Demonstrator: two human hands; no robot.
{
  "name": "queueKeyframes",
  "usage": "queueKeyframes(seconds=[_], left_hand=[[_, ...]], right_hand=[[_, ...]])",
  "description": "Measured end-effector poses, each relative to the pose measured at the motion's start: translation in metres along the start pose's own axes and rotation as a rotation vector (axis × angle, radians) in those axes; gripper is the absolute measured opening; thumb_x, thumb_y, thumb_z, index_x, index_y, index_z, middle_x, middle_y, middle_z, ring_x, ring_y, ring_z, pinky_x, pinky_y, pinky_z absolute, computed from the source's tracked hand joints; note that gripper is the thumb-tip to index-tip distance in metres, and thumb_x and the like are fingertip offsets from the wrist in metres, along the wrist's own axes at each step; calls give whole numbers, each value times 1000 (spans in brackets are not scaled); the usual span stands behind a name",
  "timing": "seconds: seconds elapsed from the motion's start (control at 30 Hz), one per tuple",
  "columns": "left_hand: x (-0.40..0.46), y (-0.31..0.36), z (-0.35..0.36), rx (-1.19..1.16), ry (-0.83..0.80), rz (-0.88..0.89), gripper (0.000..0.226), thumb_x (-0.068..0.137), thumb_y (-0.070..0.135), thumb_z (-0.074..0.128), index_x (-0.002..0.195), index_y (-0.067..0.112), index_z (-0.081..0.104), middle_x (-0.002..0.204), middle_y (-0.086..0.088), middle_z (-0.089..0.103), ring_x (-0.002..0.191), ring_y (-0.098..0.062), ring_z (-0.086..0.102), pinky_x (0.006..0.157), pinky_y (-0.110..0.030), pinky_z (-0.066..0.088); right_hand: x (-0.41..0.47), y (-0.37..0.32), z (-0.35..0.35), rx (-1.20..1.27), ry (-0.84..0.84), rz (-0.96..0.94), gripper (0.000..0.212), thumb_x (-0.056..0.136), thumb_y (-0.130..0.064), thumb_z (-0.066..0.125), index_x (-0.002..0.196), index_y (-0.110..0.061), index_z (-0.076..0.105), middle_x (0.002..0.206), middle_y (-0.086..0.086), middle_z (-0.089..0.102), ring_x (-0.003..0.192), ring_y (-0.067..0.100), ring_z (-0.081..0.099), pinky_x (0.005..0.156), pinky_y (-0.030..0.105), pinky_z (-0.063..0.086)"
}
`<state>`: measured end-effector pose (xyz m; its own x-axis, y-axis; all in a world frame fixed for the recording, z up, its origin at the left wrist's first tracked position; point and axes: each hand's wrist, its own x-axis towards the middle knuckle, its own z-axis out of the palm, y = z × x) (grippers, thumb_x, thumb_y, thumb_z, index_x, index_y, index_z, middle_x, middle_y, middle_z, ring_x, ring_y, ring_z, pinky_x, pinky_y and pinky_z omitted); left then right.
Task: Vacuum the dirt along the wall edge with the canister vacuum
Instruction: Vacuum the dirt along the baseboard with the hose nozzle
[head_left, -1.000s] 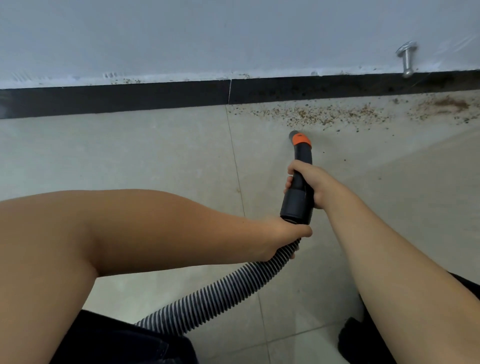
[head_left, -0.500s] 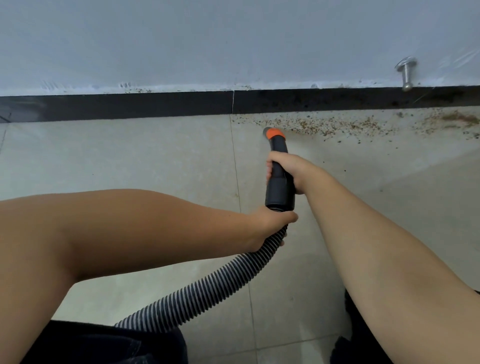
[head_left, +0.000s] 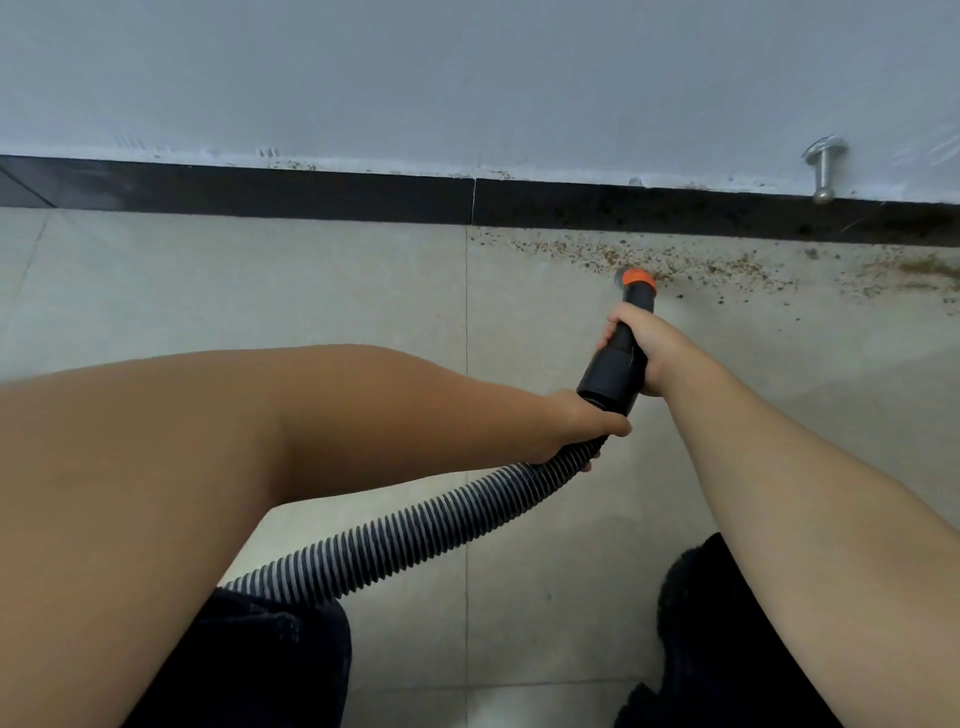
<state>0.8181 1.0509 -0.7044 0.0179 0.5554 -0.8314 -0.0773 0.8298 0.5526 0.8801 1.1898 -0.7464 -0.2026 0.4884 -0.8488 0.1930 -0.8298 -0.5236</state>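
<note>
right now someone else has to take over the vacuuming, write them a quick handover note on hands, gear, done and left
Right hand: gripping the black nozzle just behind its orange tip.
Left hand: holding the ribbed hose where it joins the nozzle.
Tip sits at the near edge of the dirt strewn along the black baseboard.
Done: floor left of the tile seam looks clean.
Left: the dirt band from the seam rightward, past the door stop, with a thicker patch at far right.
</note>
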Motion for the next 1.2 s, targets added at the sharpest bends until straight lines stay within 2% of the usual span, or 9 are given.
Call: queueKeyframes(seconds=[0.27, 0.4, 0.53, 0.67, 0.77, 0.9, 0.93, 1.07, 1.2], left_hand=[[3, -13, 20, -195, 84, -40, 18, 90, 20, 62, 91, 11, 46, 71, -6, 49, 54, -17, 50, 34, -14, 41], [2, -11, 20, -265, 150, -28, 17, 90, 18, 61, 87, 13, 45, 71, -6, 48, 54, -16, 49, 35, -13, 41], [2, -1, 20, -219, 153, -47, 18, 89, 22, 64, 89, 14, 47, 73, -6, 52, 55, -15, 52, 39, -16, 44], [9, 13, 29, -197, 131, -41, 24, 87, 27, 67, 96, 12, 51, 75, -6, 55, 56, -15, 55, 51, -22, 49], [19, 16, 40, -284, 128, -18, 27, 88, 26, 67, 104, 10, 52, 75, -5, 55, 56, -16, 54, 46, -19, 46], [26, 7, 41, -414, 155, -2, 19, 89, 25, 66, 88, 14, 50, 73, -5, 53, 54, -16, 53, 41, -16, 45], [24, 4, 40, -440, 170, -7, 19, 89, 24, 65, 87, 14, 50, 73, -5, 53, 54, -16, 52, 40, -16, 45], [18, -7, 26, -494, 219, -10, 17, 90, 20, 64, 87, 13, 49, 71, -6, 51, 54, -16, 51, 36, -14, 43], [17, -8, 16, -496, 244, -15, 17, 89, 19, 64, 87, 12, 48, 71, -6, 51, 54, -16, 51, 36, -14, 43]], right_hand=[[-2, -1, 22, -378, -194, 7, 14, 80, -14, 58, 67, -11, 52, 53, 4, 59, 51, 18, 55, 68, 33, 50], [-2, -5, 36, -435, -265, 12, 13, 80, -13, 58, 69, -11, 53, 52, 4, 60, 51, 18, 55, 68, 33, 51], [1, -12, 28, -395, -237, 12, 7, 81, -12, 58, 78, -10, 52, 52, 2, 59, 49, 17, 57, 64, 30, 53], [6, -24, 4, -284, -130, 5, 11, 82, -10, 58, 90, -10, 50, 48, 1, 57, 42, 16, 58, 57, 29, 52], [14, -32, -2, -345, -108, -27, 11, 82, -11, 60, 90, -10, 52, 49, 1, 58, 44, 16, 58, 61, 30, 53], [14, -30, 18, -471, -214, -25, 8, 83, -12, 60, 82, -10, 53, 50, 3, 60, 43, 15, 58, 54, 25, 53], [13, -27, 25, -494, -239, -22, 8, 82, -12, 61, 82, -10, 53, 51, 3, 60, 44, 16, 58, 56, 26, 54], [10, -16, 50, -580, -291, -44, 10, 81, -15, 61, 85, -10, 54, 53, 3, 63, 53, 18, 58, 79, 38, 54], [9, -14, 62, -579, -309, -54, 11, 80, -14, 61, 87, -9, 55, 53, 3, 63, 53, 18, 59, 76, 37, 54]])
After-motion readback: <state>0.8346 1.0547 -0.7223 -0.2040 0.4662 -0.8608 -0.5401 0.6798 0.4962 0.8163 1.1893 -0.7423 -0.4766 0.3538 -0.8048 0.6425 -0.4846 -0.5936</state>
